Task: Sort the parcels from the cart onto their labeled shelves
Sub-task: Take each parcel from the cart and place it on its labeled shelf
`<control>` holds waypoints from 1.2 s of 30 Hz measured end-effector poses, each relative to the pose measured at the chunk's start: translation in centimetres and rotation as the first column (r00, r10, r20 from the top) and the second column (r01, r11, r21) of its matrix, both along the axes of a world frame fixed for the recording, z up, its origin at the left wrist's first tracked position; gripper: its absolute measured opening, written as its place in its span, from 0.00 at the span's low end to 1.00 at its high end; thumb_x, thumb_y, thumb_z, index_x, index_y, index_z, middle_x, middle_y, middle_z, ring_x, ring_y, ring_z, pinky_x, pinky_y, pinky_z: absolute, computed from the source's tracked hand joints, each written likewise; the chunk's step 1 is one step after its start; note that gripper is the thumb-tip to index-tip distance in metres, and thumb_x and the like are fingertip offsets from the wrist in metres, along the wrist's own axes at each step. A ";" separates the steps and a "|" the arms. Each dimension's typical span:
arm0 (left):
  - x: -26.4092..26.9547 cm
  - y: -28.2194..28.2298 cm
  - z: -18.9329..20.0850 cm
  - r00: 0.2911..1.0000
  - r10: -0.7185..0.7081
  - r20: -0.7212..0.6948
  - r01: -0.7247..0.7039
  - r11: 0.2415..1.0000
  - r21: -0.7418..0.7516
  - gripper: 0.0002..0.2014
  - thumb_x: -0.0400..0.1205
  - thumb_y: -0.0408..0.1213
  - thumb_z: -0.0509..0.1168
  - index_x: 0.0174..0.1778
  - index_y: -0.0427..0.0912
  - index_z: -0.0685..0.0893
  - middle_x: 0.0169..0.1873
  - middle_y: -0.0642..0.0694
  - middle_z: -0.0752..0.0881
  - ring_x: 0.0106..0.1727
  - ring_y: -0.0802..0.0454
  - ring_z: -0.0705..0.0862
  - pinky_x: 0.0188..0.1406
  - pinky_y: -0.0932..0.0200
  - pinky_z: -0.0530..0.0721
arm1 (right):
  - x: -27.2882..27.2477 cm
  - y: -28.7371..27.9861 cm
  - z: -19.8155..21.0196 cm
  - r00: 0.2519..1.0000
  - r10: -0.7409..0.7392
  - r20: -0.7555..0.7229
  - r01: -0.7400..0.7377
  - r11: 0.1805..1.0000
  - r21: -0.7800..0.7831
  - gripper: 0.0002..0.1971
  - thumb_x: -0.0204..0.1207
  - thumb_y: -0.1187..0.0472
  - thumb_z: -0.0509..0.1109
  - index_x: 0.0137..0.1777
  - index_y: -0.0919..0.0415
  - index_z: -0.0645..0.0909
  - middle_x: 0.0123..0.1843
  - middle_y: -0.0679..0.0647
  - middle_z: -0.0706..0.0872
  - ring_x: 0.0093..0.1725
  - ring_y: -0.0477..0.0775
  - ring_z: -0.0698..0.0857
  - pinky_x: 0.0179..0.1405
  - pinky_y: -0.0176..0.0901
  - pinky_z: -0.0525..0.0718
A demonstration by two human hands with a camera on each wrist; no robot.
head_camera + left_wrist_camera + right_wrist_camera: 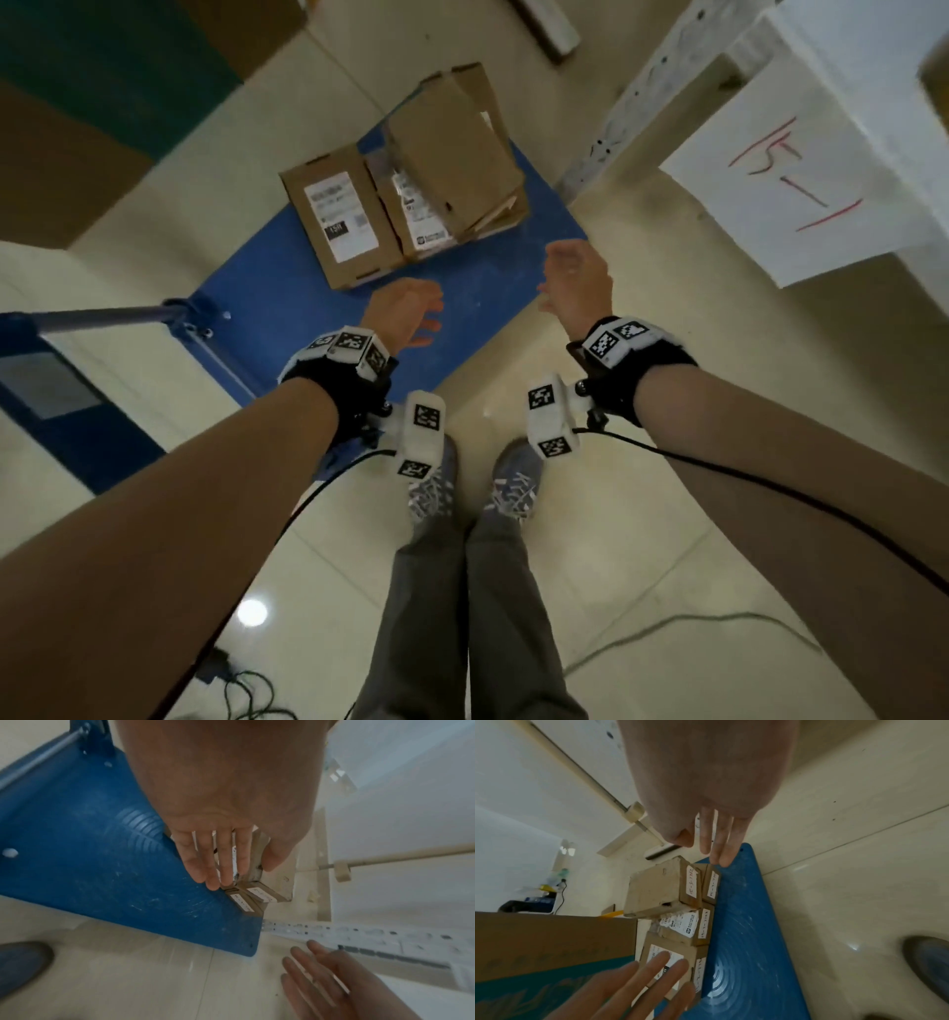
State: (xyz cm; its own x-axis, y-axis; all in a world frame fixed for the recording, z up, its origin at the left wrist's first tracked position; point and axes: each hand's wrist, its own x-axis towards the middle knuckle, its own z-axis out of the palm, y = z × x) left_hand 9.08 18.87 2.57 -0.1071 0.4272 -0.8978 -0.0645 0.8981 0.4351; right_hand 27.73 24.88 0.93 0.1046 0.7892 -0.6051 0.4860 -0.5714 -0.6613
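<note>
Both hands, the left hand (405, 316) and right hand (577, 280), hover spread and empty above the blue cart (287, 288), where cardboard parcels (405, 190) are stacked at 12 o'clock. Only the right wrist view shows handwritten side tags (691, 886), too blurred to read; the head view alone shows a shelf sign (785, 169) at 2 o'clock.

Soft, even indoor light, rather dim. A round glare spot shines on the glossy floor (252, 612) just left of the legs. Strong wide-angle bending at the edges. Motion blur smears the parcels (400, 185); both wrist views are soft, each near hand (226, 801) blurred
</note>
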 end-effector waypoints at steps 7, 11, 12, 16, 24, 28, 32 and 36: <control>-0.1 4.1 -5.8 0.973 0.193 0.124 -0.196 0.980 0.014 0.23 0.91 0.44 0.55 0.83 0.42 0.65 0.82 0.45 0.67 0.78 0.43 0.73 0.77 0.46 0.73 | -3.3 6.4 -6.3 0.933 0.353 0.068 -0.358 0.931 0.076 0.16 0.79 0.67 0.63 0.55 0.83 0.82 0.55 0.76 0.86 0.55 0.74 0.84 0.57 0.61 0.80; 0.0 5.1 -8.0 0.948 0.262 0.180 -0.278 0.958 0.071 0.26 0.89 0.49 0.59 0.83 0.47 0.67 0.81 0.51 0.70 0.75 0.47 0.76 0.63 0.51 0.79 | -4.6 9.2 -6.5 0.932 0.362 0.026 -0.363 0.931 0.039 0.28 0.84 0.65 0.67 0.81 0.69 0.65 0.80 0.66 0.71 0.79 0.60 0.72 0.61 0.27 0.72; 0.0 5.3 -8.4 0.939 0.280 0.198 -0.302 0.949 0.094 0.25 0.90 0.48 0.59 0.83 0.47 0.68 0.81 0.50 0.70 0.75 0.46 0.76 0.62 0.51 0.79 | -4.4 9.8 -6.9 0.927 0.374 0.008 -0.374 0.926 0.039 0.30 0.86 0.66 0.66 0.84 0.69 0.59 0.83 0.64 0.69 0.80 0.57 0.70 0.56 0.20 0.71; 0.0 6.1 -8.4 0.920 0.307 0.243 -0.345 0.929 0.131 0.23 0.89 0.48 0.60 0.80 0.49 0.72 0.80 0.50 0.72 0.73 0.47 0.76 0.65 0.46 0.75 | -5.0 10.3 -7.6 0.939 0.340 -0.041 -0.341 0.940 -0.012 0.29 0.84 0.58 0.68 0.83 0.63 0.66 0.72 0.57 0.78 0.72 0.54 0.77 0.66 0.33 0.78; -0.2 3.3 -5.8 0.939 0.313 0.139 -0.329 0.938 0.110 0.06 0.88 0.45 0.63 0.52 0.50 0.83 0.47 0.58 0.89 0.46 0.66 0.89 0.50 0.66 0.85 | -4.3 5.3 -6.9 0.976 0.173 -0.131 -0.199 0.956 -0.218 0.19 0.75 0.50 0.73 0.61 0.59 0.75 0.61 0.57 0.85 0.59 0.57 0.87 0.60 0.55 0.88; 0.0 0.1 -4.9 0.913 0.399 0.088 -0.407 0.907 0.110 0.15 0.84 0.45 0.69 0.63 0.43 0.77 0.56 0.48 0.87 0.51 0.52 0.91 0.50 0.56 0.90 | -4.0 1.6 -4.1 0.968 0.017 -0.250 -0.107 0.931 -0.349 0.17 0.85 0.54 0.68 0.68 0.54 0.67 0.53 0.48 0.82 0.43 0.48 0.86 0.46 0.49 0.84; -0.3 -2.7 -4.1 0.907 0.416 0.072 -0.421 0.904 0.080 0.14 0.83 0.46 0.69 0.57 0.47 0.73 0.52 0.49 0.86 0.56 0.47 0.90 0.47 0.54 0.91 | -3.0 -1.2 -1.4 0.959 0.027 -0.283 -0.140 0.912 -0.387 0.19 0.83 0.50 0.70 0.64 0.50 0.64 0.49 0.51 0.87 0.40 0.48 0.88 0.51 0.50 0.86; 0.1 -4.9 -3.0 0.924 0.365 0.113 -0.371 0.928 0.040 0.20 0.80 0.55 0.70 0.63 0.50 0.76 0.58 0.46 0.87 0.55 0.51 0.90 0.44 0.57 0.88 | -1.6 -3.4 1.3 0.955 -0.021 -0.295 -0.104 0.910 -0.401 0.25 0.81 0.48 0.72 0.71 0.51 0.67 0.44 0.49 0.89 0.38 0.44 0.87 0.46 0.44 0.85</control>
